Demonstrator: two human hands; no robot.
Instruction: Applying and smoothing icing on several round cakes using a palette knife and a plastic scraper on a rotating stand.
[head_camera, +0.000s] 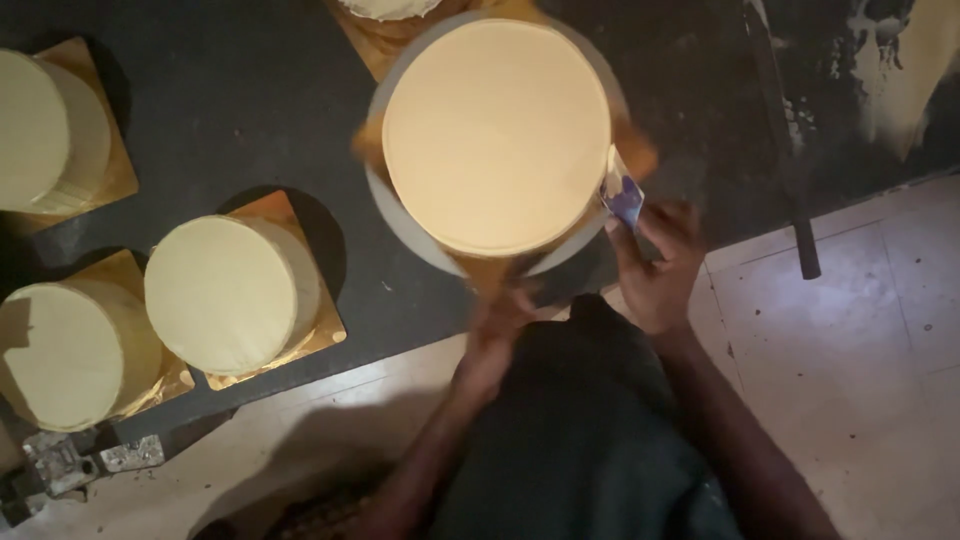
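Right hand (655, 270) pinched a blue scraper (623, 195) against the big cake (497, 135), frame centre. Left hand (500, 310) gripped the gold board (480, 268) below it, pretty blurry.

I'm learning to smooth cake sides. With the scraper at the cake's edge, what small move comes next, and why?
Probably press the scraper flat against the big cake's side while the left hand turns the gold board. The right hand already holds the scraper at the rim, and the board looks blurred.
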